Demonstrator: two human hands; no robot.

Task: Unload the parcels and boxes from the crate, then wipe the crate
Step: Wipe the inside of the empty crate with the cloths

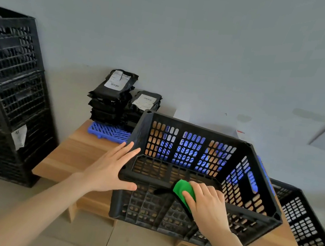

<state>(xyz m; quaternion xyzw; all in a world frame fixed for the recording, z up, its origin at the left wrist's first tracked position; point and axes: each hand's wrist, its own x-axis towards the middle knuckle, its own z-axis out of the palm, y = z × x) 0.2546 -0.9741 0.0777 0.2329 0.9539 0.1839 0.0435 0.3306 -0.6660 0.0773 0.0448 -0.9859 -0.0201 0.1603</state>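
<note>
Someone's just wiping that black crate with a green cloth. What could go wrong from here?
1. The crate sits at the wooden table's front edge, and the left hand only presses flat against its corner, so a hard wipe might slide it off.
2. The green cloth held by the right hand could snag in the slotted walls.
3. A push backward might topple the stacked parcels close behind.
</note>
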